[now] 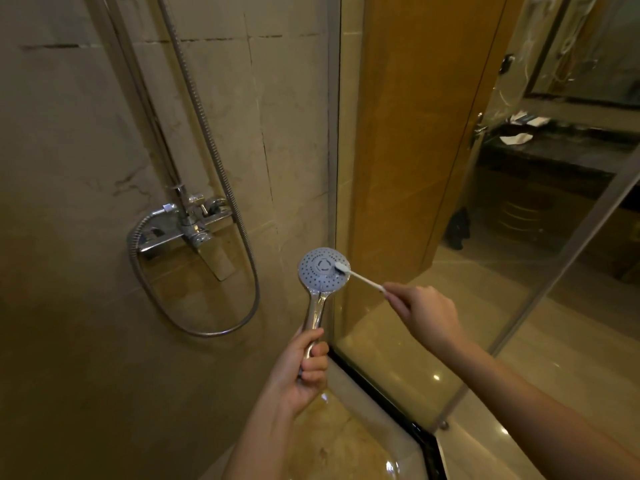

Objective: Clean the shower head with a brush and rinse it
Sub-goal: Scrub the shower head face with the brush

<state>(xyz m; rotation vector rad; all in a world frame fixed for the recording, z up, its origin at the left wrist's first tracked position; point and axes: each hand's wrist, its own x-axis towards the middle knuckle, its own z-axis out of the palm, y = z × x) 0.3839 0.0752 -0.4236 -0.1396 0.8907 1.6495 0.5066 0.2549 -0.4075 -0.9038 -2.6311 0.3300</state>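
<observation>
While left hand (304, 368) grips shower head (318, 273), right hand (422, 313) pinches brush (362, 279) at its rim.

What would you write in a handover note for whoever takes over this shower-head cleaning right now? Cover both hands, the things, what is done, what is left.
Left hand grips the shower head by its chrome handle, nozzle face toward the camera.
Right hand pinches the brush, bristles on the face's right edge.
Done: scrubbing begun.
Left: finish the face, then rinse; no water shows.

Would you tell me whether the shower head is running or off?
Off: no water leaves the shower head under the brush.
</observation>
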